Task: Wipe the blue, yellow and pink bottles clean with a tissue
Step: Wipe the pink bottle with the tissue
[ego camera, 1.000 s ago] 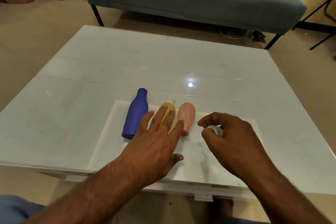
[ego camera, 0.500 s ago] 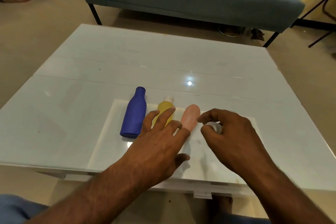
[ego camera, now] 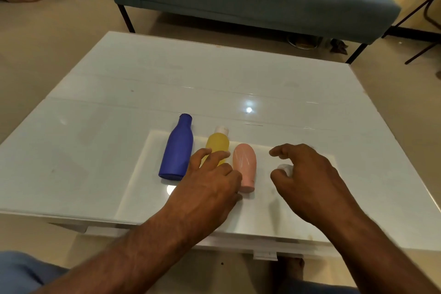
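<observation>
On the glossy white table (ego camera: 119, 141) we see three bottles that lie flat, side by side, on a pale rectangular mat (ego camera: 143, 186): the dark blue plastic bottle with a narrow neck (ego camera: 176, 150), the small yellow translucent bottle with a white cap (ego camera: 217, 143) and the short pink rounded bottle (ego camera: 244, 166). The long axis of each one runs roughly from 6 to 12 o'clock, slightly tilted. The blue and yellow necks point to 12 o'clock, while the pink bottle seems to have its cap end toward us.

Our left hand (ego camera: 210, 188) is above the near part of the yellow bottle, fingers spread and a little bent. It holds nothing, and we cannot tell if the fingertips touch the bottle. The pink bottle is just beside it at 3 o'clock, the blue one just beside it at 9 o'clock, so this hand is the nearer one to all three.

Our right hand (ego camera: 307, 179) is at 3 o'clock from the pink bottle, apart from it, with fingers curled around a small white crumpled tissue (ego camera: 285, 167).

We judge that the left hand must grip one bottle and lift it, so the tissue can reach it. No bottle is open, and we cannot tell their contents
</observation>
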